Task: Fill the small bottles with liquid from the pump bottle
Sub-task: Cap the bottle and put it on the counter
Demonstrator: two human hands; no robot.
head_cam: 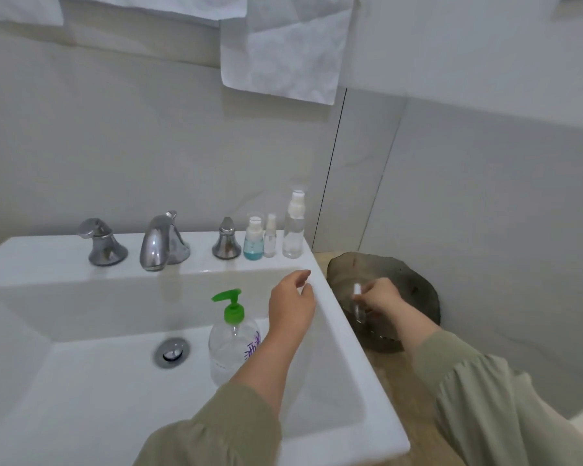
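Pump bottle [233, 344] stands upright in the sink [199, 260] basin, right of the drain, green pump head [231, 306] on top, nozzle pointing left. It looks approx. half full or less of clear liquid, so prob. light & tippy.

Right hand [382, 295] is out over the dark dish [414, 284] beside the sink, fingers closed round a small clear bottle [359, 307] w/ a white top. Motion blur hides exactly where the fingers sit; it looks like up near the neck. Left hand [292, 306] hovers over the sink's right rim, fingers loosely curled, grasping nothing.

Three more small bottles wait on the back ledge, right of the tap handle: a blue-liquid bottle [253, 240], a tiny spray bottle [270, 238] touching or just beside it, and a tall clear bottle [293, 230].

Handling, as I judge it:
- Small bottles: thin, stiff, clear plastic or glass (can't tell which), very light, easy to knock over. Take round the body, not the cap, since the top must come off to fill.
- Narrow necks, so the nozzle needs to sit right over the opening.
- Pump bottle: smooth, maybe slick if wet. Steady the body w/ one hand & press the head straight down, or it'll skate on the glazed basin.
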